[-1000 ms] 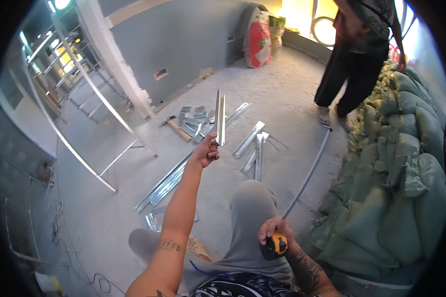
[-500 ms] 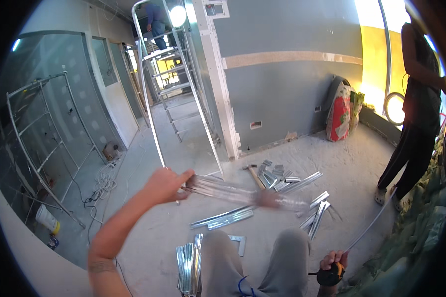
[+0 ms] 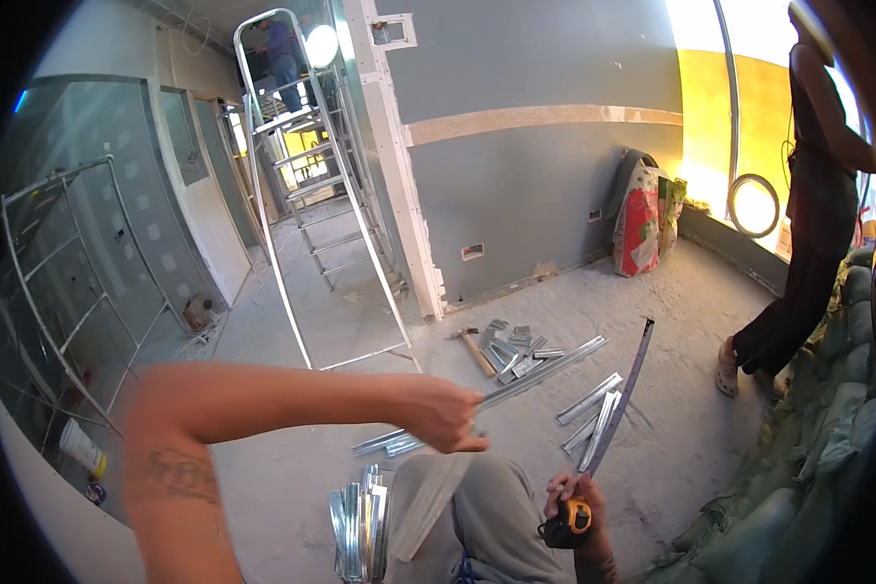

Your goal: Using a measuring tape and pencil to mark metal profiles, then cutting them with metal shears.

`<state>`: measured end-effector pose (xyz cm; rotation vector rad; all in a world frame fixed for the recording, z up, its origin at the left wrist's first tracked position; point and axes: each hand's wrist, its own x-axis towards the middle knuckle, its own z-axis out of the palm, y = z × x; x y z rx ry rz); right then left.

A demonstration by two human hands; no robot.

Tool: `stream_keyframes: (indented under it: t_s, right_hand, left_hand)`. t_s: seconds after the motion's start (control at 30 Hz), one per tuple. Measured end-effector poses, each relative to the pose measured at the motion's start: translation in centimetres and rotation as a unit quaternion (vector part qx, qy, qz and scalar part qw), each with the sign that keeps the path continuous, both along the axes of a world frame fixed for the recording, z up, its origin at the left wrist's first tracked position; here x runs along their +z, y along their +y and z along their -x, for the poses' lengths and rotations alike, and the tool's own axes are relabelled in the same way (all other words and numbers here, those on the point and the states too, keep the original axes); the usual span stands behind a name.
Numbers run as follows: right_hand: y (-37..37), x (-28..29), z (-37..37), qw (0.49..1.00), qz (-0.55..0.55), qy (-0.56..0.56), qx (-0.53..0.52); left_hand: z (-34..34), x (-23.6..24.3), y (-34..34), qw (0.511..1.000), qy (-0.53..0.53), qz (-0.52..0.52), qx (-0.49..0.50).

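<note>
My left hand (image 3: 443,420) grips a blurred metal profile (image 3: 426,506), slanting down over my grey-clad knee. My right hand (image 3: 574,516) is closed on a yellow-and-black tape measure (image 3: 578,516), its blade (image 3: 618,409) stretching up and forward over the floor, the far end free in the air or on the floor; I cannot tell which. Cut metal pieces (image 3: 358,526) lie beside my left leg. Further forward are longer strips (image 3: 602,428), short offcuts (image 3: 524,363) and a hammer (image 3: 479,358) with a wooden handle.
A tall ladder (image 3: 263,224) stands at centre left, with a person (image 3: 284,68) raised behind it. A metal frame (image 3: 68,321) and white bucket (image 3: 80,448) are at left. Another person (image 3: 810,243) stands at right beside stacked green sacks (image 3: 837,448). Red-and-white bags (image 3: 638,224) lean by the wall.
My left hand has swung from holding the profile up to bringing it down rightward over my knee. The person at right has stepped away, and the tape's end has left their feet.
</note>
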<state>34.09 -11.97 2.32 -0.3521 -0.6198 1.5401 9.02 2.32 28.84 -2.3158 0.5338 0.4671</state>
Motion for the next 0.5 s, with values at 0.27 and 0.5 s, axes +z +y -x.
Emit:
stream_keyframes:
  t_s: [0.27,0.5]
  right_hand:
    - [-5.2,-1.3,-4.6,0.998,-0.020,0.011,-0.050]
    - [-9.7,-5.6,-7.4,0.993,0.016,-0.036,-0.110]
  left_hand:
    - [-10.9,-12.3,2.4,0.989,-0.055,0.112,-0.076]
    - [-5.8,-21.0,-1.2,0.878,-0.114,0.354,0.300]
